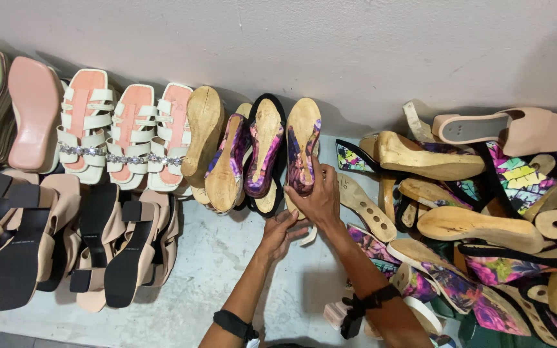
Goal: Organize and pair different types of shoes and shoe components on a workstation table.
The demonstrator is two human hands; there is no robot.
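Observation:
My right hand [320, 196] grips the lower end of a wooden-soled sandal with a purple floral strap [302, 148], which leans upright against the wall at the right end of a row. My left hand [280, 233] sits just below it, fingers curled against the sandal's bottom edge. To the left of it stand two similar floral sandals [262, 154], also on end. Both wrists wear black bands.
White strappy sandals with pink insoles [124, 135] line the wall at left, with black and beige heeled shoes [66, 245] below them. A loose heap of wooden soles and floral straps [478, 219] fills the right side. The floor [195, 283] is pale concrete.

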